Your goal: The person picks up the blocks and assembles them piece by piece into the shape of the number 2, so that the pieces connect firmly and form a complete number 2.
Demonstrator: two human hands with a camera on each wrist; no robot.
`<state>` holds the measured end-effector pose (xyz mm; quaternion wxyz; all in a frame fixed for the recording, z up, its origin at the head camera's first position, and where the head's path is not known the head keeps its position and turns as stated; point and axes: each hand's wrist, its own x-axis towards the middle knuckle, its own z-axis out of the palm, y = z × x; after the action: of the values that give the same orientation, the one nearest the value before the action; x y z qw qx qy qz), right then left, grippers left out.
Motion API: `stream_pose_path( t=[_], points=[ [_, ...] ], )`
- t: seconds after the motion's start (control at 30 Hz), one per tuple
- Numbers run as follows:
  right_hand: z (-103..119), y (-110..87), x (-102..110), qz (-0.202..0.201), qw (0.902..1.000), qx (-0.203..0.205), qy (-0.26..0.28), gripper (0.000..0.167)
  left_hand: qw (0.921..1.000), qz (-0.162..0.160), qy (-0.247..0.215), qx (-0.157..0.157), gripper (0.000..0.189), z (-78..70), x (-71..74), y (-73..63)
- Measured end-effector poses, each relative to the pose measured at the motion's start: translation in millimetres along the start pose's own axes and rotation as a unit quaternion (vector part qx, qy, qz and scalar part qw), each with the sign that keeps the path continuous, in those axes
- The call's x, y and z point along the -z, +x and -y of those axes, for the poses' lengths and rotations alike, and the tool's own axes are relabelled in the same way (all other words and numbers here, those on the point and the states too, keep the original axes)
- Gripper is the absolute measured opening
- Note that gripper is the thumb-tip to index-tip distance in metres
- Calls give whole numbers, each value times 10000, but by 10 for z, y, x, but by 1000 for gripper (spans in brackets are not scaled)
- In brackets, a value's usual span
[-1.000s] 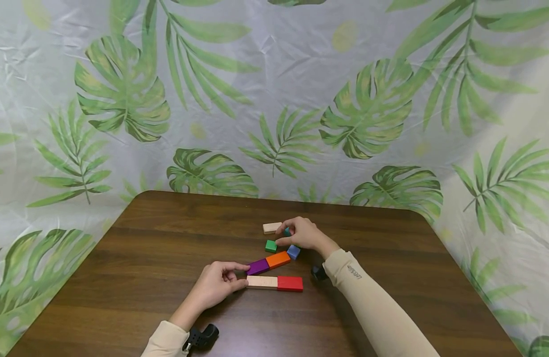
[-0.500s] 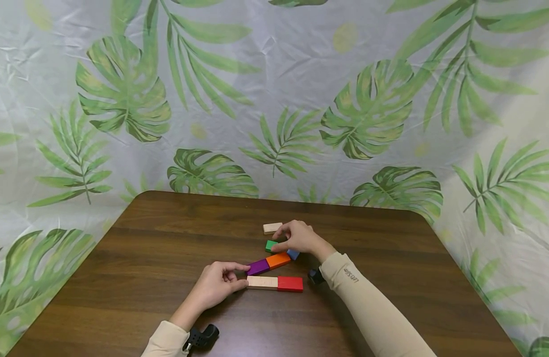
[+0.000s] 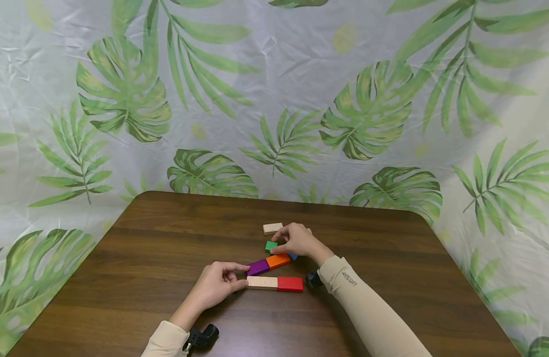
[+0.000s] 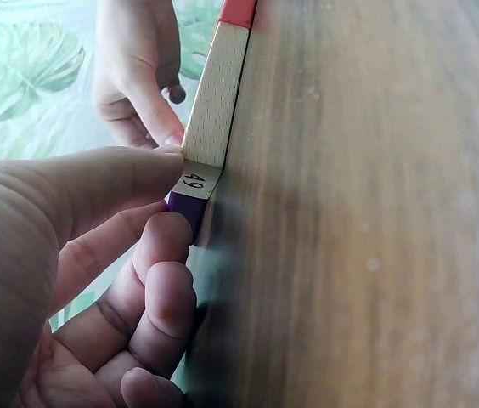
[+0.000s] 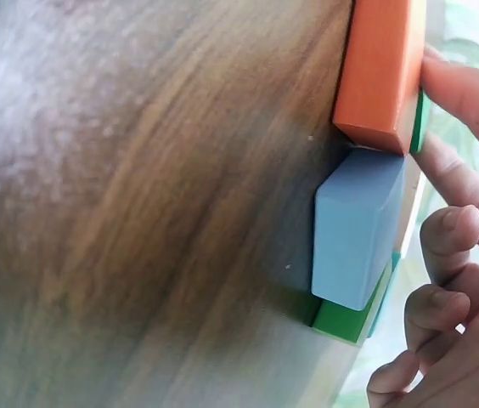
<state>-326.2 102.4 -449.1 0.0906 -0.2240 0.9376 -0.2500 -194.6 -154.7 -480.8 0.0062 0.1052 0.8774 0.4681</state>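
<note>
My left hand [image 3: 215, 285] rests at the left ends of two rows of blocks. Its thumb touches a plain wooden block [image 3: 262, 282], and its index finger reaches a purple block [image 3: 257, 267]. A red block [image 3: 289, 283] continues the plain one; an orange block [image 3: 278, 260] continues the purple one. Over the far row, my right hand [image 3: 298, 239] pinches a small green block [image 3: 270, 246] between thumb and index finger. Under that hand lie a blue block [image 5: 354, 238], another green block [image 5: 343, 321] and a sliver of teal block [image 5: 384, 297]. The head view mostly hides these.
Another plain wooden block [image 3: 272, 228] lies farther back on the dark wooden table [image 3: 189, 223]. A leaf-patterned cloth [image 3: 274, 89] hangs behind the table's far edge.
My right hand has moved slightly left and toward me, from beside the teal block to the green block, covering more of the blue one. My left hand stays put.
</note>
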Motion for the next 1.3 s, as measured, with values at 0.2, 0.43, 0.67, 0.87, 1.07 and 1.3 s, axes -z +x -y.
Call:
stream_pose_path(
  t=[0.2, 0.43, 0.67, 0.87, 1.07, 1.3],
  points=[
    [0, 0, -18, -62, 10000, -21, -46, 22, 10000, -14, -9, 28, 26, -3, -3, 3],
    [58, 33, -32, -177, 9998, -31, -4, 22, 10000, -11, -9, 34, 27, -10, -2, -1],
    [201, 104, -50, -259, 9995, 65, -157, 26, 10000, -39, 8, 30, 26, -15, -1, -2],
    [307, 165, -49, -231, 9995, 70, -180, 26, 10000, -40, 22, 7, 26, -8, 0, 0],
    [349, 237, -66, -270, 9995, -24, -147, 25, 10000, 0, -18, -5, 26, -2, 2, 0],
    [371, 287, -112, -228, 9993, -209, -186, 25, 10000, 21, -41, -11, 27, 3, 2, -1]
  ],
)
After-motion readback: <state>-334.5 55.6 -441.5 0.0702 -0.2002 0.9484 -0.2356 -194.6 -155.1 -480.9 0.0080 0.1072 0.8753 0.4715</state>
